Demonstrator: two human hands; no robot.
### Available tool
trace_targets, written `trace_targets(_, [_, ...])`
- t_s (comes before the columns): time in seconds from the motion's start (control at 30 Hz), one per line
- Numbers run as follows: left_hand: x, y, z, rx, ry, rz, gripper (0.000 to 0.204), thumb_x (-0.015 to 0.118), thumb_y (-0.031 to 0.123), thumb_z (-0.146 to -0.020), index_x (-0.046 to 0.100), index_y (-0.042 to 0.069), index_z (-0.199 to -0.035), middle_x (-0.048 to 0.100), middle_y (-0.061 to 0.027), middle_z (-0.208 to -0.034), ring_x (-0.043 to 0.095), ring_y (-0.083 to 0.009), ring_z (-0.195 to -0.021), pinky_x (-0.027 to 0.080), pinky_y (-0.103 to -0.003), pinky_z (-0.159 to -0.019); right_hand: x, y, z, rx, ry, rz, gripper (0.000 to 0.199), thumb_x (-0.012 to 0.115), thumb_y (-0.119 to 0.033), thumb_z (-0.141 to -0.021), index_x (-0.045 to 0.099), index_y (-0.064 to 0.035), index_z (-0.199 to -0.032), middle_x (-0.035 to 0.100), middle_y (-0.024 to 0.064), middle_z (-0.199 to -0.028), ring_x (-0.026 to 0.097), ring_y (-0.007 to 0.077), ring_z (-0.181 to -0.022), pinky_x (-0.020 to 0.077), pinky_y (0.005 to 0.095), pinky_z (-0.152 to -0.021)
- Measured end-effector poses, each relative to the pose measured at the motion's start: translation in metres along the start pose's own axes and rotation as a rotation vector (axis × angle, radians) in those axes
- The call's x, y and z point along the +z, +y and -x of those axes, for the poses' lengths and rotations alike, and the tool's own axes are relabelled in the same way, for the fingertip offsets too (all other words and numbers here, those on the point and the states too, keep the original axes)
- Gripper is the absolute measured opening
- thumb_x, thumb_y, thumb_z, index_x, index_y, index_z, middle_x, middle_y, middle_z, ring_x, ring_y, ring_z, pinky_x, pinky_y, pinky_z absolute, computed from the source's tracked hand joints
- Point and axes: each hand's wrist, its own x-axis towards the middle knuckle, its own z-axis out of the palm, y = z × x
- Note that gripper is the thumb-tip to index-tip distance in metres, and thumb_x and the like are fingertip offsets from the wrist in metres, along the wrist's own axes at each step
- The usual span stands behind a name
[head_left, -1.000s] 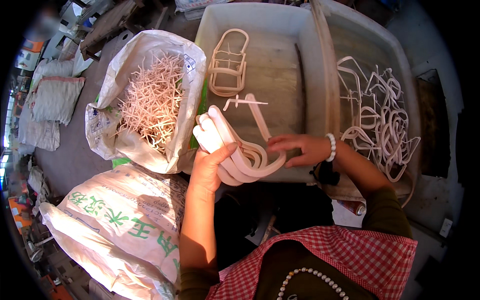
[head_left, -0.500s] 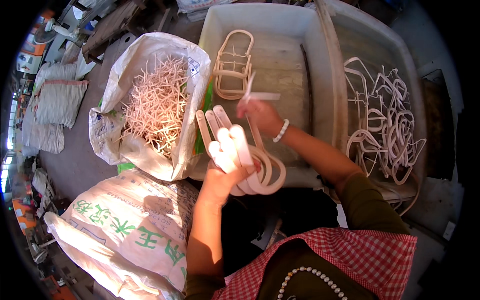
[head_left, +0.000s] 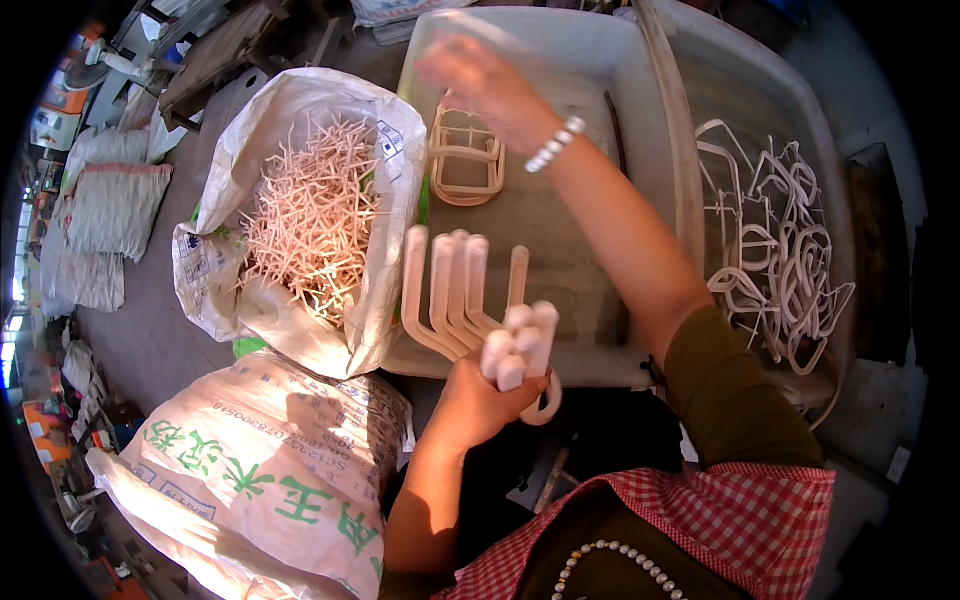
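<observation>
My left hand point(head_left: 480, 405) is closed round a bundle of pale pink bent plastic pieces point(head_left: 455, 290). Their flat, round-ended arms fan upward, and a curved loop shows below the fingers. Above the far left part of a whitish plastic tub point(head_left: 655, 140), my right hand point(head_left: 485, 85) is smeared by motion, so its grip is unclear. A pale blurred streak point(head_left: 490, 28) runs beside it near the tub's far rim. Under that hand, a few pale frame-shaped pieces point(head_left: 468, 190) lie stacked in the tub, partly hidden by it.
Left of the tub stands an open white woven sack point(head_left: 205, 250) filled with thin pale sticks point(head_left: 310, 220). A full printed sack point(head_left: 260, 450) lies nearer. Looped pale pieces point(head_left: 785, 240) lie tangled in a second tub at the right. A dark rod point(head_left: 615, 130) leans inside the first tub.
My right hand has moved from just above the bundle to the tub's far left, away from the piece it was handling. My left hand has turned and lowered the bundle slightly.
</observation>
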Motion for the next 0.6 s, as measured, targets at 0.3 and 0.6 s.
trace_targets(0.3, [-0.008, -0.008, -0.012, 0.076, 0.110, 0.825, 0.030, 0.067, 0.003, -0.079, 0.062, -0.003, -0.107, 0.066, -0.0105, -0.098, 0.062, -0.0197, -0.092, 0.049, -0.033, -0.087, -0.047, 0.084, 0.075, 0.359, -0.038, 0.039, 0.025, 0.057, -0.025, -0.094, 0.062, -0.0001, -0.096, 0.064, 0.0035, -0.087, 0.061, 0.0094, -0.074, 0.0509, 0.0226, -0.071])
trace_targets(0.6, [0.004, -0.001, -0.008, 0.158, 0.199, 0.512, 0.026, 0.068, 0.006, -0.079, 0.063, -0.001, -0.105, 0.066, -0.0074, -0.096, 0.062, -0.0160, -0.089, 0.049, -0.030, -0.080, -0.049, -0.021, 0.176, 0.461, -0.396, -0.133, 0.034, 0.064, -0.025, -0.089, 0.058, 0.0006, -0.111, 0.062, 0.0054, -0.103, 0.058, 0.0121, -0.098, 0.0472, 0.0279, -0.089])
